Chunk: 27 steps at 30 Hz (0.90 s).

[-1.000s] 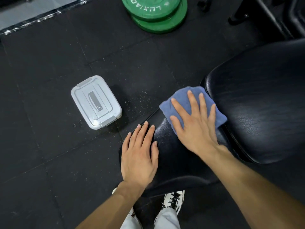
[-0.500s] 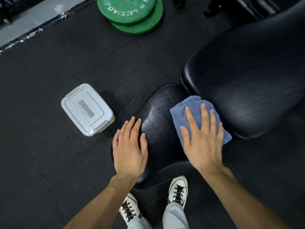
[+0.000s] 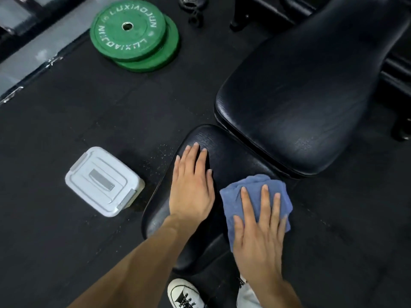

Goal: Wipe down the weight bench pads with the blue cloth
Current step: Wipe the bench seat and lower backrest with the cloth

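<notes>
The black seat pad [image 3: 224,158] of the weight bench lies in the lower middle of the head view, with the larger black back pad [image 3: 311,96] beyond it to the right. My right hand [image 3: 259,232] presses flat on the blue cloth [image 3: 251,185], which rests on the seat pad's right side near its front edge. My left hand [image 3: 192,185] lies flat, fingers together, on the seat pad's left part, holding nothing. The cloth is bunched and partly hidden under my right palm.
A grey lidded plastic box [image 3: 103,181] sits on the black rubber floor left of the seat. Two stacked green weight plates [image 3: 131,32] lie farther back. Bench frame and other dark equipment stand at the top right. My white shoes [image 3: 185,294] show below the seat.
My right hand has drawn the blue cloth from the seat pad's far end, by the back pad, toward me along its right side. My left hand stayed flat on the seat.
</notes>
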Available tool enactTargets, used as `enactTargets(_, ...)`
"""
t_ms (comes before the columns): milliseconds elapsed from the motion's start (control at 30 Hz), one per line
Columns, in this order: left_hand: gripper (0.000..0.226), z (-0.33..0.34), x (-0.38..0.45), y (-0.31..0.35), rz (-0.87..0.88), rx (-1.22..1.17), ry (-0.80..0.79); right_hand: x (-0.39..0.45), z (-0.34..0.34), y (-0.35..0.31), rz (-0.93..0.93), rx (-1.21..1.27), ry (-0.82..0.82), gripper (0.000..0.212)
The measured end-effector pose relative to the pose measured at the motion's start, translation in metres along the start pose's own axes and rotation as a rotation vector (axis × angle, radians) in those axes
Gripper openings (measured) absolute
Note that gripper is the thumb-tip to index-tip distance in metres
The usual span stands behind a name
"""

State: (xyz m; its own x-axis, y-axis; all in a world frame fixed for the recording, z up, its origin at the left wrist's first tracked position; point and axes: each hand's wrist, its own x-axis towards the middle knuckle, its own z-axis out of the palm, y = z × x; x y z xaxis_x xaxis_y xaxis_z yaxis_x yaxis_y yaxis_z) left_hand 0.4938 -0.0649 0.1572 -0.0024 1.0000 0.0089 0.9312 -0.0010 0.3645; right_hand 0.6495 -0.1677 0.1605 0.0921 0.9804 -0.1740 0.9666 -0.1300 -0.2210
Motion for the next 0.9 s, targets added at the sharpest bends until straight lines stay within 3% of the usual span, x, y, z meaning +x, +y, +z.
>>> enactTargets(233,0.052,0.012,0.000,-0.007,0.026,0.007,0.043,0.078,-0.024,-0.001,-0.010,-0.080,-0.013,0.060)
enactTargets(433,0.052,0.013,0.000,-0.007,0.018,0.002,0.030,0.147,-0.034,-0.035,-0.223,-0.124,-0.090,0.060)
enactTargets(700,0.056,0.008,0.000,-0.005,0.011,-0.054,0.040,0.183,-0.034,-0.064,-0.325,-0.100,-0.130,0.058)
enactTargets(900,0.055,0.008,0.002,-0.005,0.019,0.016,0.028,0.154,-0.043,-0.023,-0.395,-0.043,-0.157,0.062)
